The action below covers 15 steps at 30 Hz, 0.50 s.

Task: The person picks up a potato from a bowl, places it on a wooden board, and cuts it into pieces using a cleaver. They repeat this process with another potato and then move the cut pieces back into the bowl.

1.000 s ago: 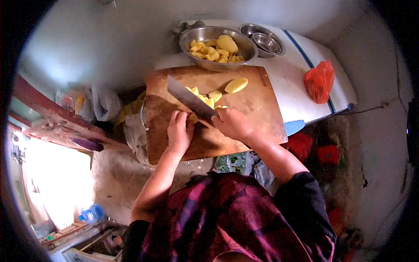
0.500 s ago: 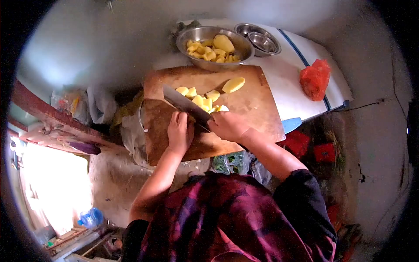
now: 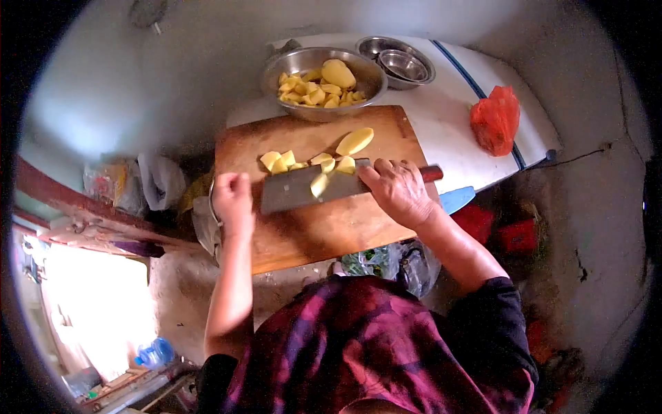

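Observation:
My right hand (image 3: 400, 190) is closed on a cleaver (image 3: 303, 190), its dark red handle sticking out to the right and its broad blade lying nearly flat over the wooden cutting board (image 3: 310, 238). A pale yellow piece (image 3: 319, 184) rests against the blade. Behind the blade are several cut potato pieces (image 3: 279, 162) and a larger peeled piece (image 3: 355, 141). My left hand (image 3: 233, 200) is at the board's left edge, fingers curled; whether it holds anything cannot be made out.
A steel bowl (image 3: 324, 114) of potato pieces stands behind the board, with nested steel bowls (image 3: 403, 67) to its right. A red plastic bag (image 3: 495, 121) lies on the white table (image 3: 441, 124). Bagged greens (image 3: 372, 262) sit below the board's front edge.
My left hand has moved left, away from the blade. The cleaver has turned from diagonal to nearly level and its blade lies flatter. My right hand has shifted right along the handle.

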Each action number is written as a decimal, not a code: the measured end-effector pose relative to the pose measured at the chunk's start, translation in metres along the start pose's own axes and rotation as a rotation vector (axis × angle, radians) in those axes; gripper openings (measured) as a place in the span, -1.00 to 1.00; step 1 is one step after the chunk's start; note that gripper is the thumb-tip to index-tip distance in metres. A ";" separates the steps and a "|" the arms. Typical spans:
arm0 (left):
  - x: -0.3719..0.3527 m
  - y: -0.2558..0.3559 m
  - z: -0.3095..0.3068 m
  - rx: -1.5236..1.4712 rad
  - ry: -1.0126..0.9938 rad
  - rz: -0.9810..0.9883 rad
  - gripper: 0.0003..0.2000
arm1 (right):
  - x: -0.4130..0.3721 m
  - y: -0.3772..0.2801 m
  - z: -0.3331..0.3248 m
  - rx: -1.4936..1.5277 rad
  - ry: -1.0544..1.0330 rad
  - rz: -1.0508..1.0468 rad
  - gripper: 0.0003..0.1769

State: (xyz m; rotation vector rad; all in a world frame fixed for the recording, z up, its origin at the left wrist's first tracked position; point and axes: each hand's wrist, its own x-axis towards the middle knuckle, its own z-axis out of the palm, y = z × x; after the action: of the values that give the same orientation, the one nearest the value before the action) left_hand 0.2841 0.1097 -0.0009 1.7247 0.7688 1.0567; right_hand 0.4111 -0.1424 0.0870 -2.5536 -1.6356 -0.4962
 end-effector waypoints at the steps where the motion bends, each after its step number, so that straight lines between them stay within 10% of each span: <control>1: 0.009 0.000 -0.008 -0.037 0.006 0.068 -0.95 | -0.004 0.008 0.001 -0.036 0.045 -0.052 -0.90; 4: -0.007 0.079 0.004 -0.150 -0.475 0.179 -0.84 | -0.006 0.025 0.004 -0.083 0.086 -0.188 -0.88; 6: -0.025 0.103 0.039 0.168 -0.691 0.757 -0.76 | -0.003 0.032 0.008 -0.068 0.115 -0.240 -0.86; 15: -0.032 0.071 0.086 0.422 -0.803 0.914 -0.71 | -0.011 0.055 0.020 0.028 0.251 -0.355 -0.87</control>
State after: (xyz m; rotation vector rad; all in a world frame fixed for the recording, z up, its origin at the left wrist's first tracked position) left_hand 0.3504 0.0235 0.0390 2.6984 -0.3979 0.6243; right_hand 0.4611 -0.1712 0.0706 -2.0800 -1.9819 -0.7747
